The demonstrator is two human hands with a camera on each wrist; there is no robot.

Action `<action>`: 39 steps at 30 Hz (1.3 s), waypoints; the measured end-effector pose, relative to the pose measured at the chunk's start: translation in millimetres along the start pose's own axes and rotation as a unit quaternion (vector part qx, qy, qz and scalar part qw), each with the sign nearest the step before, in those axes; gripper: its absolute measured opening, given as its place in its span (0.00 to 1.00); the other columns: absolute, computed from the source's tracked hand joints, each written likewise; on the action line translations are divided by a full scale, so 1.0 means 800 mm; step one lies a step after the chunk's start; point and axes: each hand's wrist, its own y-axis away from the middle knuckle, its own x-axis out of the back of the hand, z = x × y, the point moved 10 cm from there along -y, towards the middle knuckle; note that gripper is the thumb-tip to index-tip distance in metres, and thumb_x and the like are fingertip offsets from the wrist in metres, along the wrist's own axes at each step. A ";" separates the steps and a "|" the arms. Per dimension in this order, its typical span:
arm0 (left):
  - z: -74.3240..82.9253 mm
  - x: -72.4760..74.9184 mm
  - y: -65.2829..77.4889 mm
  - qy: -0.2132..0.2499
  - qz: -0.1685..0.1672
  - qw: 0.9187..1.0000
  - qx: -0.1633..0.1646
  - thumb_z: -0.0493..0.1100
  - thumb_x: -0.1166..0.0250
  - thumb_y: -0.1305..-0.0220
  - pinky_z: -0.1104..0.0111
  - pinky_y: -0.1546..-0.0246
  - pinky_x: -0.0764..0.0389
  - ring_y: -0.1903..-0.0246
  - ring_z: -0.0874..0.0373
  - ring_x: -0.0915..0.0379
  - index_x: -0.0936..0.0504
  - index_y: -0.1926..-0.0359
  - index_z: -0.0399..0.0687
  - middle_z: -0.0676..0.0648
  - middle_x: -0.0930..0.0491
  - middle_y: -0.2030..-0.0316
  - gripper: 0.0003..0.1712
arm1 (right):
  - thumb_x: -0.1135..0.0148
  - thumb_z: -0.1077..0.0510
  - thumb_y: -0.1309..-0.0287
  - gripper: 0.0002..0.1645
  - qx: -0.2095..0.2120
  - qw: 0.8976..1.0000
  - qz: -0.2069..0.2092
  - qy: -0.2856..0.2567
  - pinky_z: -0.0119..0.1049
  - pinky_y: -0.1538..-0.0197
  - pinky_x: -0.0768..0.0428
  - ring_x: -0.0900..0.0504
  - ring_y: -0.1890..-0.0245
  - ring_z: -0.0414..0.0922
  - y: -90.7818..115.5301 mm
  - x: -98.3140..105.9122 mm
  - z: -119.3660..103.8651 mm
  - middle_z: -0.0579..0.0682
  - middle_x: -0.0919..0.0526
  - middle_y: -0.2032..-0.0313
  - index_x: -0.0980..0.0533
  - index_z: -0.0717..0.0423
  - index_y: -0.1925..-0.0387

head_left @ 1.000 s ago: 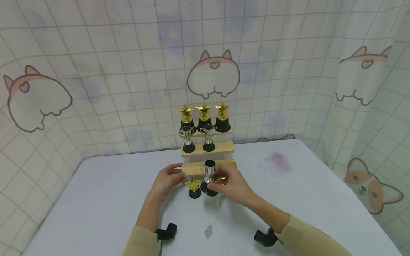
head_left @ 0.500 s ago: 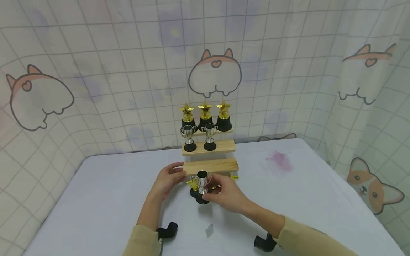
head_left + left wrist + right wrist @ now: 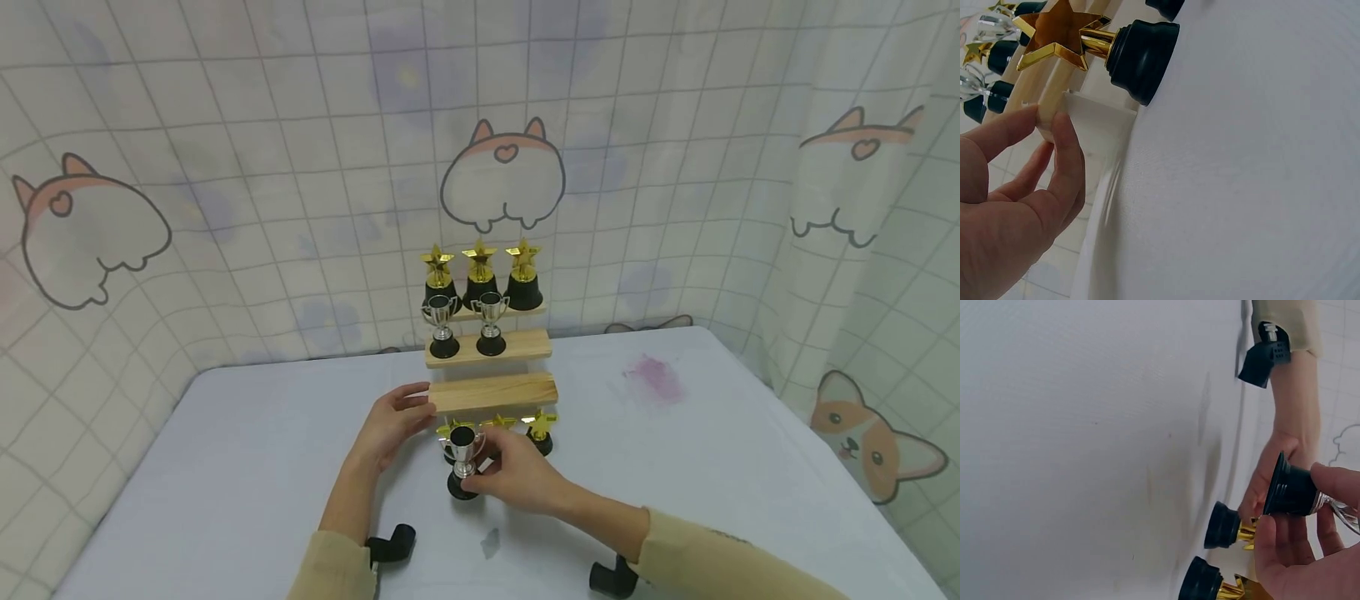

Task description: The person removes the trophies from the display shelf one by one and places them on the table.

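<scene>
My left hand (image 3: 393,427) pinches the left end of the lowest board of a tiered wooden shelf (image 3: 517,392); the left wrist view shows the thumb and fingertips (image 3: 1063,125) on either side of that board. My right hand (image 3: 517,473) holds a silver trophy cup (image 3: 462,448) by its black base (image 3: 1294,489), cup upward, in front of the shelf. Behind it, a row of small gold star trophies (image 3: 540,427) stands on the table before the lowest board, partly covered by the cup and right hand. One star trophy (image 3: 1141,61) stands close to my left hand.
Two silver trophy cups (image 3: 491,323) stand on the middle board (image 3: 528,343), its right part bare. Three larger gold star trophies (image 3: 523,279) line the top board. A patterned curtain (image 3: 300,208) hangs behind the white table (image 3: 247,467).
My right hand has brought the silver cup toward me and to the left, away from the lowest board, uncovering the right star trophy. My left hand keeps its grip on the shelf.
</scene>
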 end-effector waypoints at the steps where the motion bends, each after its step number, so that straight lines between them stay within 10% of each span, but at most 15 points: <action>1: 0.000 0.000 0.000 0.000 0.000 1.000 0.000 0.30 0.32 0.33 0.63 0.47 0.16 0.55 0.53 0.19 0.26 0.33 0.35 0.34 0.26 0.45 0.28 | 0.23 0.63 0.45 0.18 -0.001 1.000 -0.003 -0.001 0.31 0.59 0.16 0.16 0.59 0.49 0.000 -0.002 0.000 0.46 0.17 0.60 0.22 0.58 0.55; 39: 0.000 0.000 0.002 -0.004 0.002 1.000 0.003 0.30 0.32 0.33 0.62 0.47 0.16 0.54 0.52 0.20 0.27 0.33 0.35 0.34 0.27 0.44 0.29 | 0.23 0.63 0.46 0.15 0.002 0.997 0.002 0.072 0.31 0.59 0.17 0.18 0.63 0.43 -0.012 -0.023 0.033 0.45 0.17 0.66 0.20 0.56 0.59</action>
